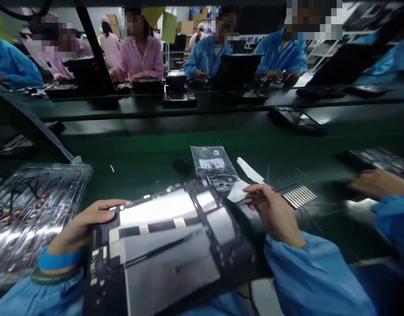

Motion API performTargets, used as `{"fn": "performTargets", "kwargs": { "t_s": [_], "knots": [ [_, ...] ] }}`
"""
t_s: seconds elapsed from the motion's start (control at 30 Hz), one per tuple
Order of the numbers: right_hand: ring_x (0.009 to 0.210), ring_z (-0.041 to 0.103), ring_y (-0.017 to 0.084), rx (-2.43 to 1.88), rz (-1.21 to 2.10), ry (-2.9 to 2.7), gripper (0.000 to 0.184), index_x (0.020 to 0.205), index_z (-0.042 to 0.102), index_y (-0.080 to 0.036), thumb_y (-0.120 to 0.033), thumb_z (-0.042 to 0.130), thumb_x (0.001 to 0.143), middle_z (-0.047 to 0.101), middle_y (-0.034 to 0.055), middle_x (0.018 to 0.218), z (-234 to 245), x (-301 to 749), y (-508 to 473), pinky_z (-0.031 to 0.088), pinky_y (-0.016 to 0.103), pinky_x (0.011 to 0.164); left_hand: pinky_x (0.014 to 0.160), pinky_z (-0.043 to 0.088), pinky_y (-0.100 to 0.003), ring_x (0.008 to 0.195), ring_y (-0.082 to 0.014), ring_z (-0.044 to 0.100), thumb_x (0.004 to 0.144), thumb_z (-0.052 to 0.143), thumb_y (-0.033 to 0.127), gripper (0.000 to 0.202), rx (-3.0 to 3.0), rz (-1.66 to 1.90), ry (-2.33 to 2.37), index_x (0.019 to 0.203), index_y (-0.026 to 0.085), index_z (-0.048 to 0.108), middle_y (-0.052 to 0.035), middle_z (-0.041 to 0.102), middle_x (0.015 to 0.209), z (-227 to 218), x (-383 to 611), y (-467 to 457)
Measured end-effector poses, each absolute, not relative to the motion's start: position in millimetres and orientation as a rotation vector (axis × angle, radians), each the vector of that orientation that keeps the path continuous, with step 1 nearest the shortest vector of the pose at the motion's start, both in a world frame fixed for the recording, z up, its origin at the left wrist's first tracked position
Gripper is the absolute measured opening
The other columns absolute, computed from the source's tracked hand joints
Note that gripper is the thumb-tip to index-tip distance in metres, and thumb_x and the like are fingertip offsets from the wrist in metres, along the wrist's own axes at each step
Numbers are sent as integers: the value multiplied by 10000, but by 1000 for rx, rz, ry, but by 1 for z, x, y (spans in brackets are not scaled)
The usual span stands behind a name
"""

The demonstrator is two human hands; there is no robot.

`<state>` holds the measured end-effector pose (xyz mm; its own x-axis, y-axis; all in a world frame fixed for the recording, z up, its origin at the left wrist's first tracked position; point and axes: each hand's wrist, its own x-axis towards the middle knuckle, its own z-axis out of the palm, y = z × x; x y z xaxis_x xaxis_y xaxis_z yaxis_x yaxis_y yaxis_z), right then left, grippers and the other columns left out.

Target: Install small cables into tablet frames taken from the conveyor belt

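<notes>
My left hand (93, 221) grips the upper left edge of a black device housing (234, 263), thumb on top. The housing is held tilted close in front of me and carries shiny silver plates, a grey panel (169, 267) and small pale tabs. To its right, my right hand (276, 213) is closed in a pinch on thin dark tweezers (285, 188), partly hidden by the fingers. White paper pieces (249, 170) lie just beyond these fingertips. A clear plastic bag (213, 164) with a label and dark small parts rests behind the housing.
Clear trays of cabled parts (33, 219) stand at left. A strip sheet (299, 196) lies right of my right hand. A neighbour's hand (379, 182) is at the right by another housing (379, 158). Across the green bench (149, 145), several people work behind a raised line.
</notes>
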<state>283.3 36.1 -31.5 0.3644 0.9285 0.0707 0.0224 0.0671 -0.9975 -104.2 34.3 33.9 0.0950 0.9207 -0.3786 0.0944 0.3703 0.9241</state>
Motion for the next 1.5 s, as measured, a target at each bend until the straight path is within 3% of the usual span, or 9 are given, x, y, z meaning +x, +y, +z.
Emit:
{"fn": "performTargets", "kwargs": {
  "t_s": [0.13, 0.23, 0.3, 0.4, 0.5, 0.77, 0.97, 1.17, 1.5],
  "knots": [
    [550, 611, 162, -1393, 836, -991, 471, 722, 620, -194, -657, 542, 768, 666, 56, 719, -55, 277, 32, 525, 314, 525, 736, 540, -308, 863, -259, 669, 660, 695, 411, 307, 1333, 489, 1249, 909, 234, 723, -53, 717, 963, 27, -96, 49],
    [671, 667, 193, -1442, 757, -1039, 384, 827, 626, -200, -570, 657, 727, 680, 46, 806, -60, 276, 35, 559, 368, 678, 706, 529, -304, 828, -237, 649, 729, 622, 516, 352, 1583, 481, 1389, 925, 230, 684, -50, 694, 927, 17, -95, 58],
    [752, 670, 209, -1469, 687, -1096, 364, 836, 642, -208, -521, 724, 670, 677, 38, 834, -60, 277, 39, 545, 393, 767, 775, 519, -356, 874, -253, 630, 750, 576, 554, 398, 1786, 495, 1509, 937, 215, 670, -64, 673, 931, 10, -95, 60],
    [774, 649, 215, -1518, 568, -1176, 321, 791, 663, -219, -495, 738, 646, 675, 35, 822, -62, 278, 45, 522, 401, 791, 975, 419, -455, 1108, -292, 535, 784, 538, 539, 413, 2142, 631, 1591, 1000, 207, 656, -98, 611, 1104, 2, -91, 58],
    [749, 635, 214, -1561, 464, -1203, 293, 785, 661, -227, -494, 705, 673, 675, 36, 810, -65, 279, 48, 515, 398, 760, 1017, 395, -438, 1216, -273, 470, 838, 494, 508, 396, 2232, 641, 1505, 1078, 221, 625, -94, 555, 1231, 0, -84, 57],
    [699, 624, 191, -1624, 380, -1162, 278, 816, 660, -221, -476, 671, 708, 678, 26, 806, -74, 286, 51, 509, 352, 680, 873, 475, -311, 956, -213, 615, 877, 445, 506, 382, 2121, 457, 1465, 1018, 215, 650, -44, 666, 1015, -2, -74, 56],
    [712, 628, 188, -1617, 415, -1144, 273, 817, 669, -218, -462, 680, 696, 680, 24, 814, -73, 286, 52, 515, 346, 673, 856, 463, -297, 971, -215, 603, 878, 448, 495, 373, 2112, 477, 1460, 1022, 214, 646, -48, 662, 1030, -4, -75, 54],
    [806, 637, 206, -1626, 466, -1098, 251, 860, 694, -214, -418, 693, 713, 695, 40, 889, -71, 284, 53, 506, 381, 766, 856, 457, -294, 1002, -227, 592, 882, 450, 477, 349, 2091, 462, 1466, 1027, 223, 641, -50, 660, 1057, -3, -74, 53],
    [747, 663, 207, -1604, 544, -1014, 276, 816, 684, -204, -430, 738, 666, 697, 28, 776, -70, 283, 55, 529, 387, 744, 871, 450, -301, 995, -218, 590, 886, 452, 458, 340, 2106, 479, 1456, 1027, 215, 642, -44, 657, 1044, -4, -73, 51]
  ]
}}
